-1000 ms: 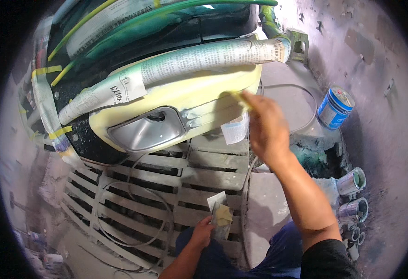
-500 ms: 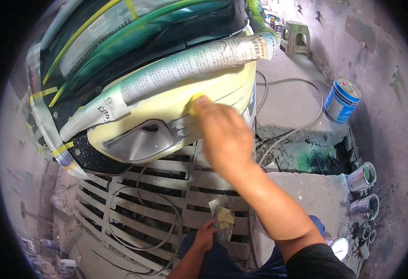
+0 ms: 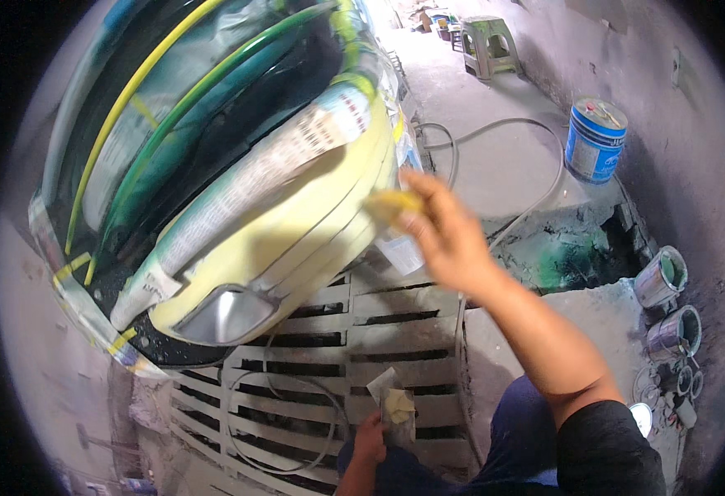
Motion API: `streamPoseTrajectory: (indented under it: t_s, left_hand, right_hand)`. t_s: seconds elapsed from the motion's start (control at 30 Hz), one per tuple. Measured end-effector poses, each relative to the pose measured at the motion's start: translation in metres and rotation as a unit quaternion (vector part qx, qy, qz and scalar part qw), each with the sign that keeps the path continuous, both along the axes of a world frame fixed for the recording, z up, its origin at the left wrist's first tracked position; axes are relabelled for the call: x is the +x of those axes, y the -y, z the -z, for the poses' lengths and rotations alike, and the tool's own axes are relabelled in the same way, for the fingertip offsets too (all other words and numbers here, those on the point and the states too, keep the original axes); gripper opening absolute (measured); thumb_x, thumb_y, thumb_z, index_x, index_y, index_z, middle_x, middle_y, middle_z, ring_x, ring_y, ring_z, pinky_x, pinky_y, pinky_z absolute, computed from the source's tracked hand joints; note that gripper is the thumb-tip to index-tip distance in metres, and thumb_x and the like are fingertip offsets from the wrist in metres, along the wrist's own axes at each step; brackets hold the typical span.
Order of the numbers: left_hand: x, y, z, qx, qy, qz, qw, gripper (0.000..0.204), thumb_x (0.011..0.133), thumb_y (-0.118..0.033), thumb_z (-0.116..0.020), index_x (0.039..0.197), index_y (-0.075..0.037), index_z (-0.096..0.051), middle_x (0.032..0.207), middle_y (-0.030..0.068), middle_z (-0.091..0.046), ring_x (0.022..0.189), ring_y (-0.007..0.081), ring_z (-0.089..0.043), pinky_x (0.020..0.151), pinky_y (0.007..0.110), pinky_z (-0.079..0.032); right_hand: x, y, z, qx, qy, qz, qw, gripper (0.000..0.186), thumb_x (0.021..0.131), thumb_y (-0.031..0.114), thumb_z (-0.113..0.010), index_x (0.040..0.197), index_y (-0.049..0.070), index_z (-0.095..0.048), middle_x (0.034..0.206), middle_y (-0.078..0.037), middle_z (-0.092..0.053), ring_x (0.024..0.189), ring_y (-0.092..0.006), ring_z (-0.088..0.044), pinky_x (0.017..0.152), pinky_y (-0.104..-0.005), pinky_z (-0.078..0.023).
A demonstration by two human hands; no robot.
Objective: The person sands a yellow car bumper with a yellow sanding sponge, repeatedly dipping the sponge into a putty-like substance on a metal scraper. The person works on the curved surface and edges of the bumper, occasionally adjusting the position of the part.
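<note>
The right arm reaches forward and inward from the lower right, bent at the elbow, with its forearm slanting up toward the left. The right wrist looks nearly straight, in line with the forearm. The right hand is raised ahead of the body, fingers pointing up and left, thumb set against them in a pinching grip. Much lower, the left hand stays close to the body, fingers curled in a grip, its forearm rising from the bottom edge.
</note>
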State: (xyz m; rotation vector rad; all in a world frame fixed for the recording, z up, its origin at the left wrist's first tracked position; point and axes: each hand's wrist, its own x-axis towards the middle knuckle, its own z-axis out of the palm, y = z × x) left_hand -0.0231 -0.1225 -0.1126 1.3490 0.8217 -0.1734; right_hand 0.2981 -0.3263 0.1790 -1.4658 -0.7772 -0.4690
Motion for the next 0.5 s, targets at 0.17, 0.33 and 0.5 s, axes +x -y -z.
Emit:
streamPoseTrajectory:
  t_s: [0.17, 0.33, 0.5]
  left_hand:
    - [0.041, 0.024, -0.06, 0.232, -0.161, 0.143, 0.949, 0.045, 0.082, -0.007, -0.052, 0.126, -0.001, -0.056, 0.13, 0.0123, -0.055, 0.121, 0.0272, -0.05, 0.098, 0.035, -0.04]
    - [-0.01, -0.014, 0.004, 0.249, -0.105, 0.09, 0.959, 0.052, 0.067, -0.005, -0.063, 0.119, -0.003, -0.062, 0.136, 0.0167, -0.049, 0.128, 0.0316, -0.045, 0.102, 0.037, -0.04]
    - [0.028, 0.02, -0.029, 0.204, -0.137, 0.035, 0.969, 0.055, 0.06, -0.004, -0.065, 0.115, -0.004, -0.064, 0.138, 0.0197, -0.047, 0.129, 0.034, -0.044, 0.105, 0.037, -0.038]
  right_hand:
    - [0.103, 0.029, 0.017, 0.132, -0.114, 0.005, 0.985, 0.04, 0.089, 0.006, -0.055, 0.128, 0.003, -0.047, 0.116, -0.019, -0.061, 0.108, -0.0297, -0.06, 0.092, -0.0355, -0.045]
    - [0.167, -0.001, 0.012, 0.122, -0.068, 0.004, 0.99, 0.038, 0.088, 0.007, -0.055, 0.125, 0.004, -0.051, 0.118, -0.02, -0.06, 0.108, -0.0324, -0.06, 0.092, -0.0369, -0.046]
    - [0.194, -0.002, -0.01, 0.092, -0.034, 0.029, 0.995, 0.036, 0.089, 0.009, -0.054, 0.125, 0.005, -0.052, 0.116, -0.02, -0.061, 0.107, -0.0347, -0.06, 0.091, -0.0385, -0.046]
